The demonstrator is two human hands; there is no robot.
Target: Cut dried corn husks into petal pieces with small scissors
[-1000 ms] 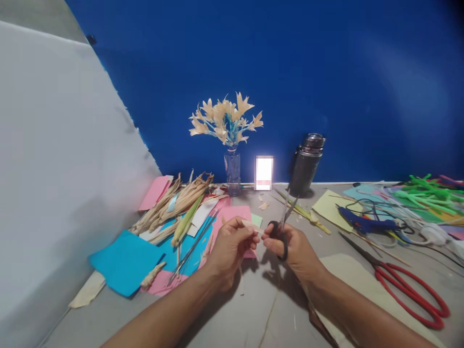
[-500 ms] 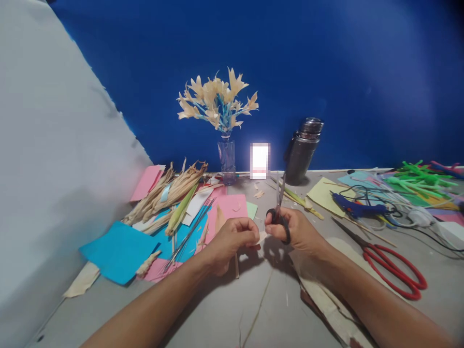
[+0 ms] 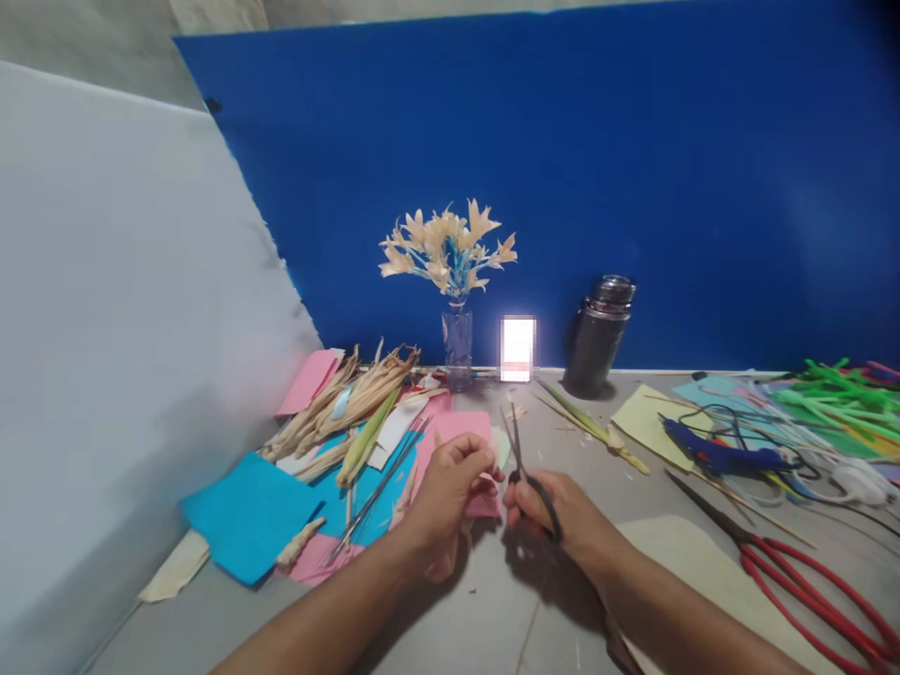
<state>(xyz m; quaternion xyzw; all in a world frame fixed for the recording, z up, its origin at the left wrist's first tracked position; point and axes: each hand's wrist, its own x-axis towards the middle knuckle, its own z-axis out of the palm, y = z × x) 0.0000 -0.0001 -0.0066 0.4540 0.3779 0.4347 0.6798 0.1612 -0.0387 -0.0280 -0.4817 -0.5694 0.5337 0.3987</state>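
Note:
Black-handled scissors (image 3: 517,441) stand upright in my right hand (image 3: 562,511), its fingers through and around the handles. The blades point away from me and are slightly apart. To the left, beside the scissors, my left hand (image 3: 446,497) is pinched at thumb and fingertips; what it holds is hidden by the fingers. Both hands are just above the table, a small gap between them. A pink paper sheet (image 3: 472,427) lies beyond my left hand. One tiny pale scrap (image 3: 472,590) is on the table below.
At the back are a plastic bottle (image 3: 457,352) holding husk flowers (image 3: 446,246) and a dark flask (image 3: 599,342). Dried corn husks (image 3: 352,394) and blue paper (image 3: 246,516) lie left. Right are a blue glue gun (image 3: 724,448), red-handled scissors (image 3: 808,581) and green pipe cleaners (image 3: 836,403).
The view has tilted up. My hands have drawn apart a little, and the scissors have turned to lean left. The pale husk piece between the hands no longer shows; a tiny scrap appears on the table.

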